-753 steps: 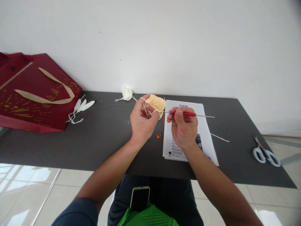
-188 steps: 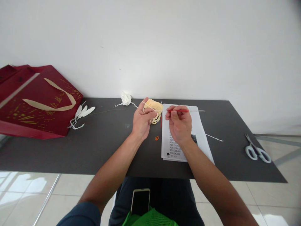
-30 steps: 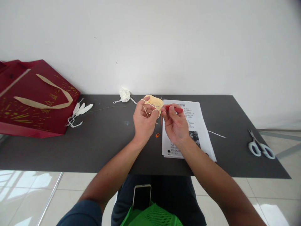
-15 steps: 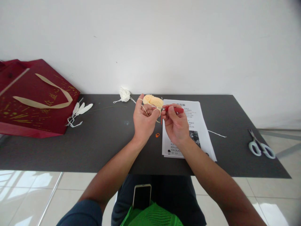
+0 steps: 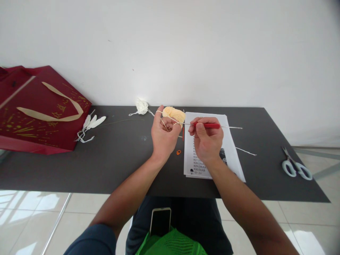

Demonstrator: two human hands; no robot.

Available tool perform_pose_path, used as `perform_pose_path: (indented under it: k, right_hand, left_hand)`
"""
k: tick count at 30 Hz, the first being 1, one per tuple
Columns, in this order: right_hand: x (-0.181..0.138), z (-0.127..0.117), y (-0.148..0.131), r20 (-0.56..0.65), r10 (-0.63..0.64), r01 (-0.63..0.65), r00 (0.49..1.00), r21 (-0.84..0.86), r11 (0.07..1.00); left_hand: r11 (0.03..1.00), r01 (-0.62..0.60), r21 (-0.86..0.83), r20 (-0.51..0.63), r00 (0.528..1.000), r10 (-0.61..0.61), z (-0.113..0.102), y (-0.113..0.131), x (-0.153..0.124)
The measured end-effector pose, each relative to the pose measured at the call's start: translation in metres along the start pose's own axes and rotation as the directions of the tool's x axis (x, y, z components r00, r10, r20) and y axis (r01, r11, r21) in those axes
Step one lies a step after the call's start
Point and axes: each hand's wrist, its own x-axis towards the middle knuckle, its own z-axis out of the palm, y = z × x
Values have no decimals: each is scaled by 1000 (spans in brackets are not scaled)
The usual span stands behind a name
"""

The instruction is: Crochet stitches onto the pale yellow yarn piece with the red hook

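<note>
My left hand is closed on a small pale yellow crocheted piece, with cream yarn looped over its fingers. My right hand pinches a crochet hook by its red grip; the thin metal shaft lies level, its tip at the yellow piece and its other end pointing right. Both hands hover above the dark table. The yarn runs back to a small white yarn ball near the wall.
A printed pattern sheet lies under my right hand, an orange stitch marker beside it. A red gift bag and white feather-like pieces sit left. Scissors lie far right. A phone rests on my lap.
My right hand has drawn back to the right, so the hook's red grip and metal shaft now show fully. My left hand has stayed closed on the yellow piece.
</note>
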Motion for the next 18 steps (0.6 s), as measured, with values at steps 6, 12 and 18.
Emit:
perform_pose_path:
  k: [6,12,18]
  right_hand:
    - [-3,-1,-1,-25,-57,53,998,-137,989]
    - [-9,3,-4,-5,-148,143,989,-239,961]
    - [-17,-4,1,135,-273,305,952,-386,871]
  left_hand:
    - [999,-12,50,-11,1000,13,0,2,-1]
    - [996,-32,79,-18,999,33,-1,2,-2]
    - [993,-49,103,-29,998,53,-1,2,-1]
